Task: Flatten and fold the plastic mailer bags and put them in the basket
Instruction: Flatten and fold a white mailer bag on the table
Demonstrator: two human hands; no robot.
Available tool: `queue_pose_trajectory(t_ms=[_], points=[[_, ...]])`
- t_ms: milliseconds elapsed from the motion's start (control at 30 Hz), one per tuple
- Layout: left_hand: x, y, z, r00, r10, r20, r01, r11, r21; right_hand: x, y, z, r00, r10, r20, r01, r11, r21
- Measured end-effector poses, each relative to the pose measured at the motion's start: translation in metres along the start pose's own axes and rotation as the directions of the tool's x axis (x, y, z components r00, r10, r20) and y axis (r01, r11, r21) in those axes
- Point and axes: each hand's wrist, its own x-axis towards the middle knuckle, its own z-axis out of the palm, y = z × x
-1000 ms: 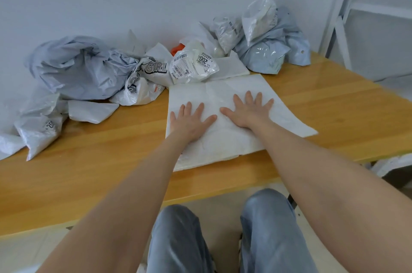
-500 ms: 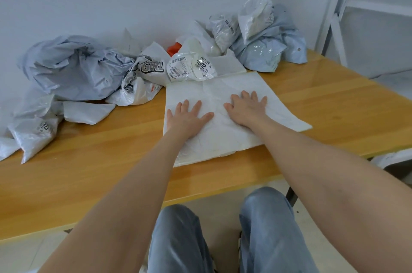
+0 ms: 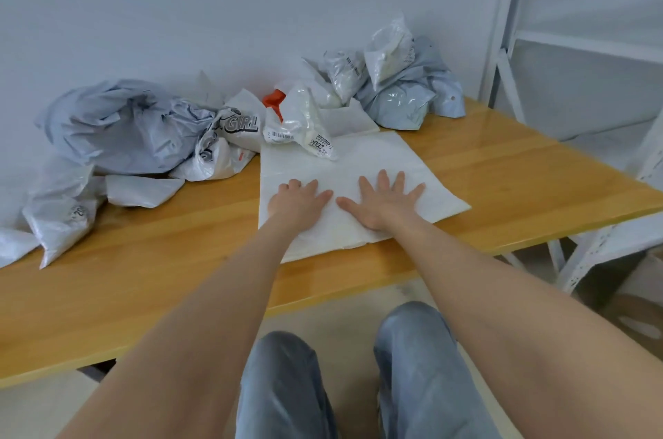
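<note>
A white plastic mailer bag [image 3: 369, 159] lies spread flat on the wooden table [image 3: 150, 259]. My left hand [image 3: 297, 203] presses palm-down on its left half, fingers straight. My right hand [image 3: 384, 200] presses flat on its middle, fingers spread wide. The two thumbs nearly meet. Crumpled mailer bags are heaped along the wall: a big grey one [image 3: 122, 126], one printed "GIRL" [image 3: 240, 126], a white labelled one [image 3: 305, 123] touching the flat bag's far edge, and a grey and white pile [image 3: 398, 87]. No basket is in view.
More crumpled white bags [image 3: 61, 212] lie at the table's left end. A white metal rack [image 3: 574, 44] stands to the right of the table. My knees [image 3: 358, 367] sit below the table's front edge.
Both hands stayed flat on the white bag, shifting slightly over its surface; my right fingers have spread wider. The camera view tilted a little.
</note>
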Motion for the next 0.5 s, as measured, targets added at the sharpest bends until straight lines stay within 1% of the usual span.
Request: queue_pose_trajectory(t_ms=[33, 100, 200, 300, 500], points=[[-0.002, -0.001, -0.001, 0.999, 0.019, 0.032, -0.019, 1.000, 0.002, 0.000, -0.001, 0.000, 1.000, 0.001, -0.007, -0.001, 1.000, 0.001], [-0.010, -0.003, -0.001, 0.997, -0.005, 0.081, 0.007, 1.000, -0.030, 0.000, -0.001, 0.001, 1.000, 0.007, -0.022, -0.007, 1.000, -0.002], [-0.019, -0.007, 0.003, 0.994, -0.033, 0.107, 0.034, 0.999, -0.009, 0.001, -0.001, 0.002, 0.999, 0.018, -0.036, -0.017, 1.000, 0.010], [-0.023, -0.013, 0.010, 0.996, -0.045, 0.078, 0.046, 0.999, -0.011, 0.001, -0.002, 0.001, 0.998, 0.013, -0.056, -0.012, 1.000, 0.019], [-0.022, -0.014, 0.014, 0.999, -0.030, 0.029, 0.030, 0.999, 0.020, 0.002, -0.002, 0.001, 0.999, 0.011, -0.048, -0.010, 1.000, 0.013]])
